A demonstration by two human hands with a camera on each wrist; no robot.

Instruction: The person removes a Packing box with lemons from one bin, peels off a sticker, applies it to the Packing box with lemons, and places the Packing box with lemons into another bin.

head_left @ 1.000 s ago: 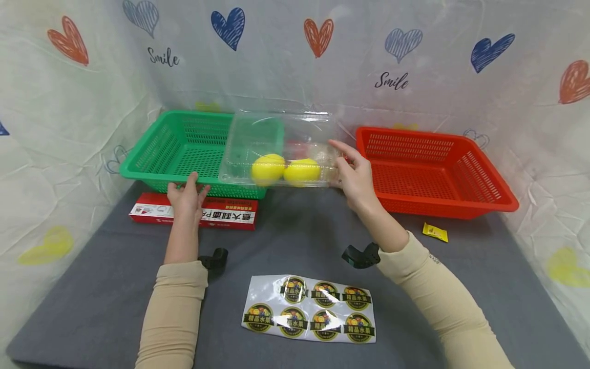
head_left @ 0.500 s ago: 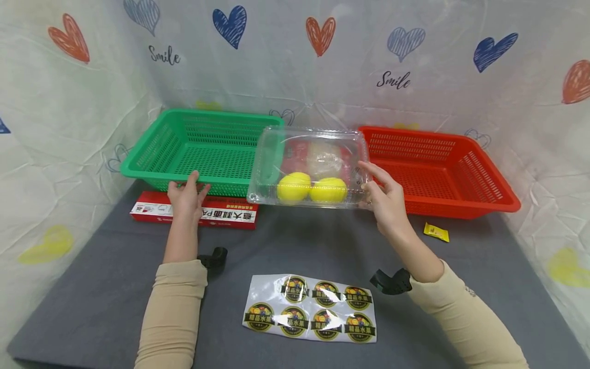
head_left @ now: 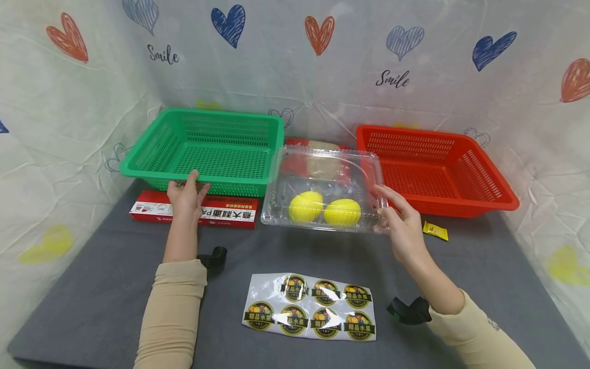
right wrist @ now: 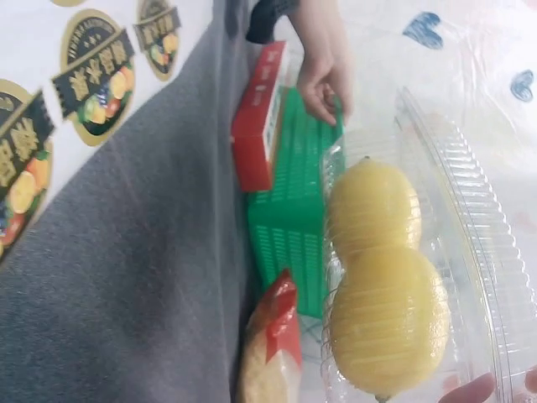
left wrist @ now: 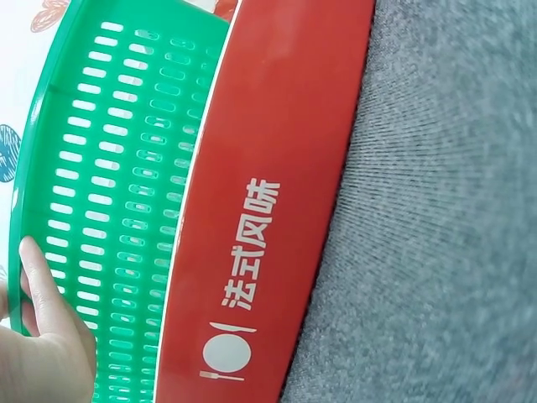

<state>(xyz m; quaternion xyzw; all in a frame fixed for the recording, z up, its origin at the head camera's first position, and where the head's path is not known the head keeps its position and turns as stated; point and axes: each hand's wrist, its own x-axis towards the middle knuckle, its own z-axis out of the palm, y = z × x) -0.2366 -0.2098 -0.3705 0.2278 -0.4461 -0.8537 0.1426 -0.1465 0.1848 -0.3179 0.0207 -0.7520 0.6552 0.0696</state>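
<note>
A clear plastic clamshell box [head_left: 318, 166] with two lemons [head_left: 342, 211] inside hangs above the table, tilted toward me. My right hand [head_left: 405, 230] pinches its right edge; in the right wrist view only fingertips [right wrist: 471, 391] show beside the lemons [right wrist: 390, 323]. At the left, my left hand [head_left: 185, 197] grips the front rim of the green basket [head_left: 272, 177], with nothing seen inside the basket. Just in front of that basket lies a red pasta box [head_left: 230, 212], partly hidden behind my left hand; its red side [left wrist: 268, 168] fills much of the left wrist view.
A red basket [head_left: 442, 205] stands at the right, with a small yellow packet [head_left: 435, 230] before it. Between the baskets lies a red bag with a see-through window [head_left: 322, 145], partly seen through the box. A sheet of round fruit stickers [head_left: 309, 307] lies at the front.
My right hand has brought the clamshell box with the lemons toward me and to the right, away from above the green basket's right end. The left hand has stayed on the rim.
</note>
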